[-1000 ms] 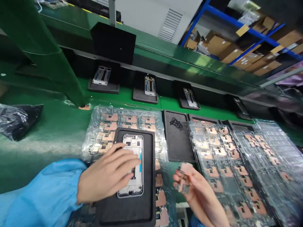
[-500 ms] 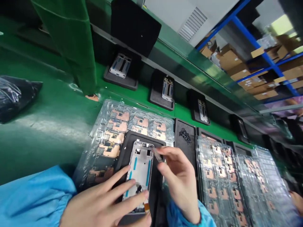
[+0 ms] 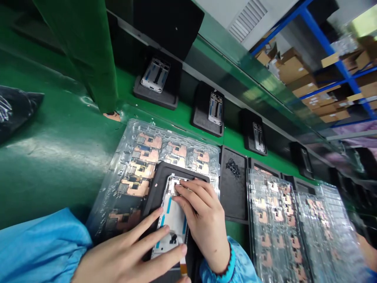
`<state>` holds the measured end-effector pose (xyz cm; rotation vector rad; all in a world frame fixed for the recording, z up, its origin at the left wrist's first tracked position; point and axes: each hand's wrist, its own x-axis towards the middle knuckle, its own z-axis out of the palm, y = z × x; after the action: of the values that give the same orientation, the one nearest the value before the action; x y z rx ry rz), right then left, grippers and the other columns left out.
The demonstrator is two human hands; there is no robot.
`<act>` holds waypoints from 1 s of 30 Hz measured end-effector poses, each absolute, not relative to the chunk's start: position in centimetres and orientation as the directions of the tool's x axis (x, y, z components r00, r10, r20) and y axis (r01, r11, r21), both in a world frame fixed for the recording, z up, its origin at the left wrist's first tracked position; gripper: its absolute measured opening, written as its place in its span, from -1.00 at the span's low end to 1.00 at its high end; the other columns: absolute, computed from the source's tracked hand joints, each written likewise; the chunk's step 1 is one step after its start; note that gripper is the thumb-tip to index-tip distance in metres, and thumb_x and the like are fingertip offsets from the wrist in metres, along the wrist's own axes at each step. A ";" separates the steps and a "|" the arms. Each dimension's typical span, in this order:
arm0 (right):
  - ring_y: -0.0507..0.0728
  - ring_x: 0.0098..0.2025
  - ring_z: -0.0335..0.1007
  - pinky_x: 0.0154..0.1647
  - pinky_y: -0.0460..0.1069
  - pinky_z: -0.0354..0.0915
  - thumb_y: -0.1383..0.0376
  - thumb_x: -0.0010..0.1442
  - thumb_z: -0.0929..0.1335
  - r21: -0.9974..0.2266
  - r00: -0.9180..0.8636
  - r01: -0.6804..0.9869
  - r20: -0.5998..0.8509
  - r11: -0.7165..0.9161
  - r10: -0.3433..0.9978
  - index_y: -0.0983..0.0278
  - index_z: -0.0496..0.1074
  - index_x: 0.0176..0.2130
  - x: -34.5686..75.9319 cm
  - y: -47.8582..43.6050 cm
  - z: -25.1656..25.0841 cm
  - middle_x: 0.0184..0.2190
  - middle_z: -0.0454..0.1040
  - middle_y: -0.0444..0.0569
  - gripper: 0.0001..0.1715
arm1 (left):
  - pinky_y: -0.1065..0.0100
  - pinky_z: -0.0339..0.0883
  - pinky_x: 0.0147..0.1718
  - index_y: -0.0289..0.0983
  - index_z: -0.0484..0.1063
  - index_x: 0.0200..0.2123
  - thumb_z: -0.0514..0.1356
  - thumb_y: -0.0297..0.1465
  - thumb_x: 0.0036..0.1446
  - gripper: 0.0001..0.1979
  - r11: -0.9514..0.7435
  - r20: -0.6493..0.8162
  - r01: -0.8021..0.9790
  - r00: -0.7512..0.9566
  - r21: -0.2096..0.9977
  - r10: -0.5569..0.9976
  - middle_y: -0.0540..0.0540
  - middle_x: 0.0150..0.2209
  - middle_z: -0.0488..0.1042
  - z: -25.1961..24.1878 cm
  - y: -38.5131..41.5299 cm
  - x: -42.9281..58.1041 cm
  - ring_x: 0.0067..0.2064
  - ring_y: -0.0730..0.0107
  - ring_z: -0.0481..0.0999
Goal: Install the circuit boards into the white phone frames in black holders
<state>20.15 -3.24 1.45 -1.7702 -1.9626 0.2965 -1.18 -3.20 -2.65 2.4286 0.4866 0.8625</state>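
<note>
Green covers the bench (image 3: 55, 165), and on it a black mat (image 3: 153, 192) holds a phone frame (image 3: 173, 225) lying flat, white side up, with blue strips along its long sides. The left hand (image 3: 126, 251) is open, its fingers spread across the frame's lower half. The right hand (image 3: 203, 224) is curved over the top end, fingertips (image 3: 182, 192) pressing down on it; whether they pinch anything small, I cannot tell. A small orange strip (image 3: 183, 268) pokes out at the frame's lower end.

The mat sits on a clear plastic tray (image 3: 116, 204) of circuit boards (image 3: 141, 186) with copper patches. Just to its right, a black tray (image 3: 235, 202) carries a small heap of black bits (image 3: 233, 167), and beyond that lie stacked clear trays (image 3: 275, 236) of more boards. Three black pads (image 3: 156, 96) along the back of the bench each carry a phone frame (image 3: 215, 109). A green post (image 3: 82, 51) stands at the left, near a black plastic bag (image 3: 14, 106). Cardboard boxes (image 3: 294, 70) fill a blue shelf (image 3: 330, 51) behind.
</note>
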 end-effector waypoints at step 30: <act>0.34 0.09 0.30 0.06 0.29 0.40 0.52 0.34 0.32 -0.217 -0.121 0.962 0.204 0.166 0.971 0.24 0.49 0.11 19.4 -3.9 1.3 0.08 0.44 0.18 -0.58 | 0.05 0.43 0.15 -0.17 0.35 0.30 0.03 -0.45 0.42 -0.57 -0.904 0.437 0.298 0.800 0.306 0.411 -0.14 0.27 0.41 -0.7 -0.3 -2.6 0.16 0.05 0.51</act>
<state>19.43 -3.90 1.26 -1.8554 -2.1510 0.0453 -2.62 -0.27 -0.69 2.7666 0.5523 0.7466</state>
